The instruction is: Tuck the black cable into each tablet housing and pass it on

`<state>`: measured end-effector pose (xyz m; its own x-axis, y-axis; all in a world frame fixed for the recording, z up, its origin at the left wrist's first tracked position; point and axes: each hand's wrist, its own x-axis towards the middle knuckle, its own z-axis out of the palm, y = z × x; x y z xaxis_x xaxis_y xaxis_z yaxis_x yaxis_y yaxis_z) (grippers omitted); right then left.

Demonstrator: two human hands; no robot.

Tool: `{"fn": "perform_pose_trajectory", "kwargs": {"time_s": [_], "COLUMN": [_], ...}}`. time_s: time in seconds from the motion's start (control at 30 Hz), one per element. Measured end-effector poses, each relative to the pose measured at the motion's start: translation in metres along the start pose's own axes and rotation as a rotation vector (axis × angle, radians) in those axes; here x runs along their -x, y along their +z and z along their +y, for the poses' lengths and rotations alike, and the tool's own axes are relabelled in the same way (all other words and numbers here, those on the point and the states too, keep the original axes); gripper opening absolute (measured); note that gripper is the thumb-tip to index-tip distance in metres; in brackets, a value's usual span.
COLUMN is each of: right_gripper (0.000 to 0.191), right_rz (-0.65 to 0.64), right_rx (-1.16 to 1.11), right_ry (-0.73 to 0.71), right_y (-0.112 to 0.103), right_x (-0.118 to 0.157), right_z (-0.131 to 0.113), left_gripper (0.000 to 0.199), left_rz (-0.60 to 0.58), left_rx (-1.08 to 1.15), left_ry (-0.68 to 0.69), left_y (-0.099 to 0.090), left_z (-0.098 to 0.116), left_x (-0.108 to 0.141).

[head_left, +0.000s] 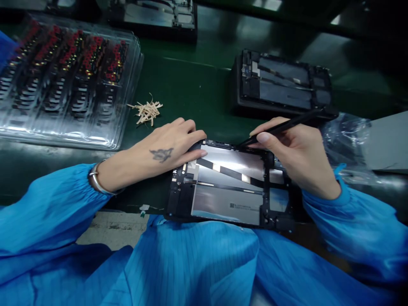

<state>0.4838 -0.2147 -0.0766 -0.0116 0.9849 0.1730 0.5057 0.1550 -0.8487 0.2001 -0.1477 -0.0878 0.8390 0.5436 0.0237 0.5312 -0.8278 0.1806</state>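
Note:
An opened tablet (228, 206) lies in front of me, its silver inner plate, black frame and dark ribbon cables showing. My left hand (168, 144) pinches its far left corner, thumb on the top face and fingers at the far edge. Between the thumb and fingers of my right hand (293, 151) is a pair of slim black tweezers (287, 125), held slanted like a pen. The tip of the tweezers meets the tablet's far edge; what it touches there is too small to make out.
A clear plastic tray (127, 97) of red-and-black circuit parts stands at the left. Beside it lies a small pile of beige strips (148, 112). Another opened tablet (283, 85) rests on a black block behind my right hand, near clear plastic wrap (344, 131).

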Motion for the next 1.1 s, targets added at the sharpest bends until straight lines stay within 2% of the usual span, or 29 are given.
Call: {"fn": "perform_pose_trajectory", "kwargs": {"time_s": [0.13, 0.4, 0.93, 1.1], "right_gripper": [0.012, 0.016, 0.010, 0.014], "right_rz": [0.008, -0.009, 0.000, 0.003], "right_rx": [0.002, 0.095, 0.099, 0.107], "right_ry": [0.017, -0.040, -0.038, -0.054], "right_y": [-0.0007, -0.0015, -0.0007, 0.0003], "right_x": [0.0007, 0.0010, 0.0011, 0.0006], "right_z": [-0.0011, -0.0023, -0.0041, -0.0017], "left_gripper": [0.042, 0.042, 0.044, 0.043], "left_rz": [-0.012, -0.010, -0.001, -0.011], "left_rx": [0.001, -0.005, 0.010, 0.013], "left_ry": [-0.011, -0.005, 0.004, -0.003], "left_y": [0.0003, 0.0002, 0.0018, 0.0005], "left_z": [-0.0001, -0.0004, -0.0021, -0.0008], "left_x": [-0.0003, -0.0008, 0.0001, -0.0005]}}
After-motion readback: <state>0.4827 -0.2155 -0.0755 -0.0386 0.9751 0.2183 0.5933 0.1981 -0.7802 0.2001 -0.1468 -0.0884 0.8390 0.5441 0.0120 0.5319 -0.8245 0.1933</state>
